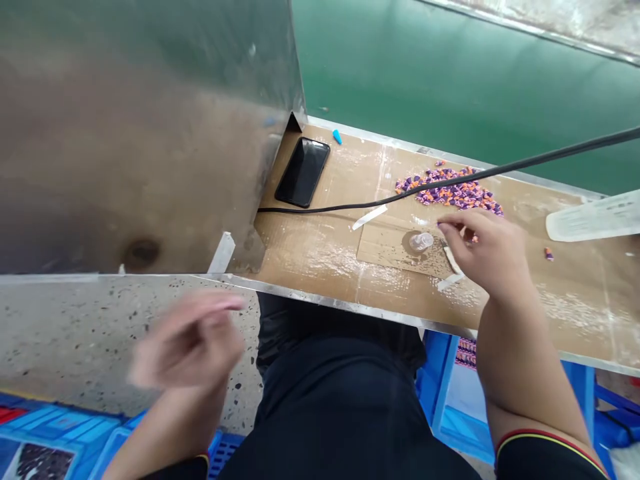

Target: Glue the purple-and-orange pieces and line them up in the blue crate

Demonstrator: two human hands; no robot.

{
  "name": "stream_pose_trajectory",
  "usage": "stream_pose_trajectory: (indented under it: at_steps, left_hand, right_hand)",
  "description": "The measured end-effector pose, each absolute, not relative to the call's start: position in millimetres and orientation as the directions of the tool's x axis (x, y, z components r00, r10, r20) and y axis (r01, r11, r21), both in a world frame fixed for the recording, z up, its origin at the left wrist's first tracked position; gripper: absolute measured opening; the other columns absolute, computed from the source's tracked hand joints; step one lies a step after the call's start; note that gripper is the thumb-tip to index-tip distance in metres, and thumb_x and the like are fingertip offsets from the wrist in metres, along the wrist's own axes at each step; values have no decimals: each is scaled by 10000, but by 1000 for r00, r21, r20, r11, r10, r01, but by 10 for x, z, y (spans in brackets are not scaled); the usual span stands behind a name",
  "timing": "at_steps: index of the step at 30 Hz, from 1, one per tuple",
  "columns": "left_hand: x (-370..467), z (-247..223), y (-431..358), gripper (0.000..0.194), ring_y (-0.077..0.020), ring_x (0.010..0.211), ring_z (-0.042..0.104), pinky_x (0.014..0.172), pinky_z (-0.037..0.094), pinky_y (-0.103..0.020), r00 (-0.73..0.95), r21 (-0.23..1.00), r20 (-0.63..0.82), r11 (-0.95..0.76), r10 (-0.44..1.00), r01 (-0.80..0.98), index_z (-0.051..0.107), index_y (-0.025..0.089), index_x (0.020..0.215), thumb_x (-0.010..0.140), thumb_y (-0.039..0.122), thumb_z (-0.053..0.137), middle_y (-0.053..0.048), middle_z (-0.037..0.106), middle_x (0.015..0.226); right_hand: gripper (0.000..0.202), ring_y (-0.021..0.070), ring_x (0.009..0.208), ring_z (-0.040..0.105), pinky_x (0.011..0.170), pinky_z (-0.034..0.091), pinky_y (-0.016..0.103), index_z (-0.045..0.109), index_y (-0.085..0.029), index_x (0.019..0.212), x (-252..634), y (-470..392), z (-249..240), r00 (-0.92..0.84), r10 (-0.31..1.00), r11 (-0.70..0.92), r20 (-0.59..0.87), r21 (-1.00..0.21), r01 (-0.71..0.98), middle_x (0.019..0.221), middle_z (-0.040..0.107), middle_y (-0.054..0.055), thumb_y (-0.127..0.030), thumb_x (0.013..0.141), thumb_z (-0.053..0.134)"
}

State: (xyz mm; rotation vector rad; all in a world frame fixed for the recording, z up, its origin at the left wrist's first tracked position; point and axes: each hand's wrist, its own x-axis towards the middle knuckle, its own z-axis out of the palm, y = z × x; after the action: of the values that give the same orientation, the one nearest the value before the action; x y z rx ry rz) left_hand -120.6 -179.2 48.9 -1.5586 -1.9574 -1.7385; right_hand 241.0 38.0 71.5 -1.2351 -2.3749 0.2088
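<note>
Over the cardboard-topped bench, my right hand is closed in a pinch, with a small purple piece at its fingertips. Just left of it, a small clear plastic cup-like piece sits on a dark round spot of a taped cardboard patch. Behind this hand lies a loose pile of small purple, orange and pink pieces. My left hand hangs in the air left of my legs, in front of the bench edge; its fingers are smeared by motion, and whether they hold anything does not show.
A black phone and a blue cap-like piece lie on the bench. A black cable crosses it. Right of my hand are one loose piece and a pale translucent strip. Blue crates stand below; a metal housing rises left.
</note>
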Motion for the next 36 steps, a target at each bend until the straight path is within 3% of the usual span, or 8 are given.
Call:
stream_pose_trajectory:
  at_steps: [2,4,5,9,14,21,29,36]
  left_hand:
    - [-750,448,-1712,125,-148,650,776,632,670,-270,-282,752,564,-342,776,564,742,248,967,1055,302,673,8,803,763]
    - [-336,463,-1495,192,-155,675,798,662,699,-276,-234,978,168,-132,958,162,742,230,1052,1088,385,635,-26,835,837]
    - [-173,482,-1349,294,-179,710,813,683,712,-300,-163,999,-27,21,986,-39,734,205,1053,1066,491,666,-56,839,856]
    - [131,578,-725,539,-212,786,826,763,725,-328,102,868,-251,270,963,-416,708,148,1013,869,642,870,-101,835,871]
    - [195,586,-222,473,-196,830,815,811,710,-335,225,845,-256,331,940,-420,720,136,968,830,533,937,-119,839,966]
    - [364,273,6,482,-141,748,758,766,661,-272,43,866,-272,264,961,-424,792,143,906,760,565,974,-77,815,858]
    - [290,230,-39,435,-147,740,756,756,661,-273,8,893,-282,266,959,-362,780,150,900,811,540,951,-84,817,847]
    - [296,237,-50,455,-124,679,718,670,663,-246,106,898,-283,302,953,-320,839,168,891,797,601,940,-62,797,816]
  right_hand:
    - [162,188,706,675,689,571,346,802,-256,1009,2341,413,703,-407,820,561,402,-424,711,928,791,58,-337,1037,665]
    - [152,191,728,696,685,580,349,798,-249,1035,2258,425,658,-325,816,555,478,-492,671,970,802,63,-339,1039,675]
    - [157,199,753,711,695,587,356,796,-247,1043,2227,418,636,-284,805,561,521,-513,650,982,802,68,-341,1045,671]
    - [162,248,858,756,769,611,404,799,-265,1066,2303,324,654,-70,687,617,723,-530,582,961,789,73,-324,1069,647]
    - [99,150,565,644,539,502,302,817,-271,934,2588,278,761,-434,796,604,422,-499,622,769,780,15,-277,1000,744]
    - [112,163,626,770,546,638,271,765,-239,1034,2258,204,583,-133,947,320,293,-904,285,823,801,20,-294,1053,669]
    - [111,156,668,800,625,704,265,769,-246,1018,2093,113,536,-133,963,257,235,-950,178,895,808,9,-293,1068,681]
    - [134,181,772,824,681,706,289,783,-242,1057,2101,127,516,-220,950,272,220,-932,240,966,840,41,-260,1070,651]
